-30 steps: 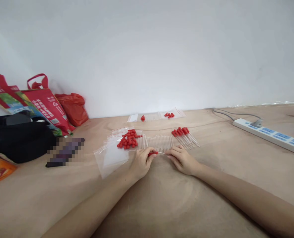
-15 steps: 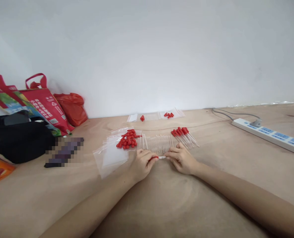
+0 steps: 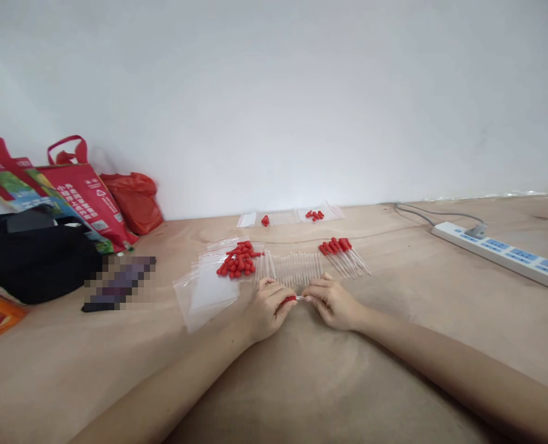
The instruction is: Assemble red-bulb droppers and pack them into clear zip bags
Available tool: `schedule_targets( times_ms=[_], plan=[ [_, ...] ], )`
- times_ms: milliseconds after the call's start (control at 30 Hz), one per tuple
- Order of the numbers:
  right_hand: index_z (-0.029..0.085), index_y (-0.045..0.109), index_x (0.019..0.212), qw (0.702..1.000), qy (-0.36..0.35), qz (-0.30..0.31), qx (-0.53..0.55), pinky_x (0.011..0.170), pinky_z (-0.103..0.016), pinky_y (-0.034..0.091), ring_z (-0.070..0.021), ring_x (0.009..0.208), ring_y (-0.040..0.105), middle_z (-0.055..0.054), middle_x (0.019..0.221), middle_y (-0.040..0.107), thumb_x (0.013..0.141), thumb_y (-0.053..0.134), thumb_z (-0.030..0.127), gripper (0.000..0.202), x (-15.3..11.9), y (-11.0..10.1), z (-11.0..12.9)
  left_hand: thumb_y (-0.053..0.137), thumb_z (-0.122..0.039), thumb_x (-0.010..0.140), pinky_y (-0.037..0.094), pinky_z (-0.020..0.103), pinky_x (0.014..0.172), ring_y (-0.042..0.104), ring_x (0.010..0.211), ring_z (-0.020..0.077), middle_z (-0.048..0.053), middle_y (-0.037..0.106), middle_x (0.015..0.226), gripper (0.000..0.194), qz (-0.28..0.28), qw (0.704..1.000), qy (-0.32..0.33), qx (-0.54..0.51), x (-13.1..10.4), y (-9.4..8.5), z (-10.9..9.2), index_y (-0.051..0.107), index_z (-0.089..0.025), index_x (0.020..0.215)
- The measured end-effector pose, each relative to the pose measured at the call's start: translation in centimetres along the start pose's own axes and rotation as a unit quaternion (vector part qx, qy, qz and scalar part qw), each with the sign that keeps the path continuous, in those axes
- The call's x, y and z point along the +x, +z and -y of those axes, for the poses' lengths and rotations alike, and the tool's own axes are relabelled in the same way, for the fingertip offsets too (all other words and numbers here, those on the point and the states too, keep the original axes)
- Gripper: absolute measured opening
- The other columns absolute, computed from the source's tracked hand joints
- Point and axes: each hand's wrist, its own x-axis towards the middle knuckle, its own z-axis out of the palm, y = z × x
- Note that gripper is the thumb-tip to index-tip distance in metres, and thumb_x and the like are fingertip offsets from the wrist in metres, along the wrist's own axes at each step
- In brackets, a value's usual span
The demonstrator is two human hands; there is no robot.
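Between the fingertips of my left hand [image 3: 271, 306] is a red rubber bulb [image 3: 289, 299]. My right hand [image 3: 332, 301] pinches a thin clear tube [image 3: 300, 298], whose end meets the bulb. Just beyond my hands lies a row of clear tubes [image 3: 295, 266]. A pile of red bulbs [image 3: 237, 262] rests left of the row, on clear plastic bags [image 3: 209, 290]. Right of the row, several tubes with red bulbs on their ends [image 3: 345, 256] lie side by side at a slant.
Near the wall are small bags [image 3: 332, 211] and a few red pieces [image 3: 315, 215]. A white power strip [image 3: 500, 253] with a grey cable lies at right. At left are a blurred dark object [image 3: 121, 283], a black cloth item [image 3: 37, 265] and red bags [image 3: 135, 200].
My right hand has moved left, closer to my left hand, and less of the tube shows between them. Both hands sit slightly nearer to me.
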Motion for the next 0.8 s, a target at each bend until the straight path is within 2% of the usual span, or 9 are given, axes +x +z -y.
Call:
schedule_targets(
  times_ms=[167, 267, 333, 433, 500, 567, 667, 800],
  plan=[
    [0.016, 0.057, 0.086, 1.000, 0.003, 0.014, -0.014, 0.067, -0.027, 0.027, -0.0124, 0.069, 0.050, -0.003, 0.074, 0.059, 0.085, 0.035, 0.016, 0.022, 0.7, 0.0, 0.0, 0.037, -0.021, 0.086, 0.029, 0.033, 0.083, 0.057, 0.069, 0.0126, 0.001, 0.065, 0.075, 0.020, 0.006, 1.000, -0.006, 0.014, 0.3, -0.1, 0.6, 0.056, -0.018, 0.079],
    [0.018, 0.060, 0.084, 0.997, 0.010, 0.025, -0.078, 0.067, -0.029, 0.026, -0.0147, 0.074, 0.051, -0.003, 0.074, 0.060, 0.084, 0.040, 0.022, 0.020, 1.3, -0.4, 0.1, 0.040, -0.024, 0.085, 0.025, 0.035, 0.085, 0.057, 0.072, 0.0134, 0.000, 0.066, 0.077, 0.017, -0.008, 0.999, -0.009, 0.039, 0.5, -0.6, 1.3, 0.057, -0.020, 0.082],
    [0.019, 0.061, 0.079, 0.993, 0.033, 0.021, -0.115, 0.068, -0.030, 0.025, -0.0158, 0.074, 0.051, -0.003, 0.073, 0.061, 0.082, 0.043, 0.025, 0.019, 1.4, -0.9, -0.4, 0.048, -0.031, 0.082, 0.023, 0.037, 0.086, 0.056, 0.081, 0.0165, 0.002, 0.065, 0.084, 0.017, -0.026, 0.997, -0.021, 0.072, 0.5, -0.9, 2.0, 0.057, -0.021, 0.091],
    [0.020, 0.061, 0.077, 0.980, 0.148, -0.050, -0.123, 0.069, -0.030, 0.028, -0.0161, 0.075, 0.054, -0.003, 0.076, 0.063, 0.081, 0.043, 0.025, 0.019, 1.4, -1.7, -2.4, 0.056, -0.038, 0.074, 0.022, 0.039, 0.087, 0.050, 0.096, 0.0224, 0.007, 0.061, 0.101, 0.035, -0.075, 0.982, -0.093, 0.144, 0.3, -1.5, 3.3, 0.053, -0.021, 0.104],
    [0.019, 0.061, 0.081, 0.956, 0.245, -0.115, -0.116, 0.067, -0.028, 0.029, -0.0166, 0.077, 0.055, -0.004, 0.081, 0.064, 0.081, 0.043, 0.025, 0.019, 1.3, -2.2, -4.2, 0.055, -0.036, 0.074, 0.023, 0.040, 0.086, 0.048, 0.098, 0.0237, 0.008, 0.059, 0.103, 0.031, -0.111, 0.963, -0.161, 0.186, 0.1, -1.6, 4.2, 0.054, -0.020, 0.101],
    [0.020, 0.059, 0.085, 0.925, 0.325, -0.153, -0.125, 0.066, -0.028, 0.030, -0.0175, 0.075, 0.056, -0.004, 0.082, 0.065, 0.080, 0.043, 0.027, 0.018, 1.2, -2.5, -5.8, 0.055, -0.033, 0.074, 0.024, 0.039, 0.083, 0.049, 0.096, 0.0240, 0.007, 0.059, 0.100, 0.025, -0.127, 0.945, -0.215, 0.212, -0.1, -1.7, 5.0, 0.056, -0.020, 0.095],
    [0.019, 0.056, 0.086, 0.891, 0.393, -0.158, -0.164, 0.067, -0.030, 0.029, -0.0197, 0.075, 0.057, -0.005, 0.079, 0.065, 0.078, 0.044, 0.030, 0.018, 1.2, -2.4, -7.3, 0.057, -0.031, 0.072, 0.026, 0.039, 0.079, 0.049, 0.091, 0.0240, 0.006, 0.059, 0.094, 0.019, -0.119, 0.930, -0.258, 0.233, -0.2, -1.6, 5.4, 0.057, -0.020, 0.088],
    [0.018, 0.054, 0.082, 0.877, 0.422, -0.128, -0.193, 0.071, -0.033, 0.028, -0.0201, 0.073, 0.057, -0.004, 0.077, 0.064, 0.078, 0.043, 0.031, 0.018, 1.3, -1.9, -7.8, 0.058, -0.033, 0.071, 0.026, 0.039, 0.079, 0.049, 0.090, 0.0245, 0.006, 0.058, 0.091, 0.017, -0.116, 0.919, -0.271, 0.261, -0.1, -1.7, 5.3, 0.058, -0.020, 0.082]
  ],
)
